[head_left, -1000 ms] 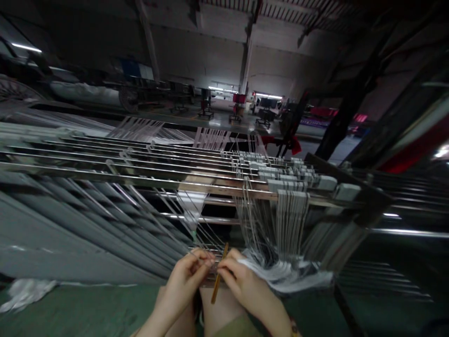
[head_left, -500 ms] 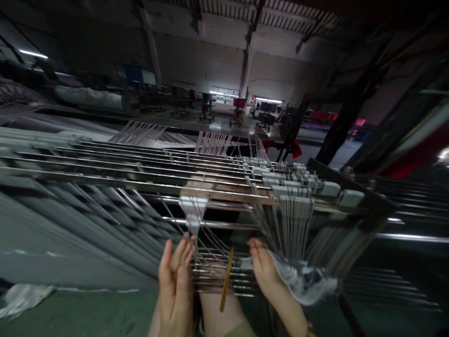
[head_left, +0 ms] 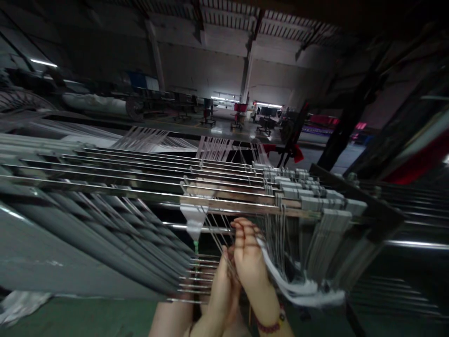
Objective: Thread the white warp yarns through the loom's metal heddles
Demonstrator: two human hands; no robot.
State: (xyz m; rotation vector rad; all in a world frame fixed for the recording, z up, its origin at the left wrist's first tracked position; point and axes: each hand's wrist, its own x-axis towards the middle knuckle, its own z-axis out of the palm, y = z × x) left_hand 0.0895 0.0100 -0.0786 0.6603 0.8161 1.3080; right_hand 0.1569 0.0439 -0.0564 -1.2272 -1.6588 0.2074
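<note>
My left hand [head_left: 224,285] is low in the middle, pressed up beside my right hand, at a few thin grey heddle wires [head_left: 215,234]. Its fingertips are partly hidden. My right hand [head_left: 247,245] has its fingers bent together, and a bundle of white yarn [head_left: 287,285] trails from it to the right; what its fingers grip is hidden. Left of the hands, white threads [head_left: 194,217] narrow down to a green tie [head_left: 196,245]. Thin metal rods [head_left: 199,274] lie below. Part of a wooden stick [head_left: 249,314] shows under my right wrist.
Long metal bars [head_left: 140,189] cross in front. White heddle blocks [head_left: 315,203] crowd their right end. Sheets of grey threads [head_left: 87,252] slope down at the left. White cloth [head_left: 24,306] lies on the green floor. Machines and a fabric roll [head_left: 94,104] stand behind.
My left hand has moved right, against my right hand, which has shifted a little left and up. Several heddle wires now stand apart. The wooden stick is mostly covered.
</note>
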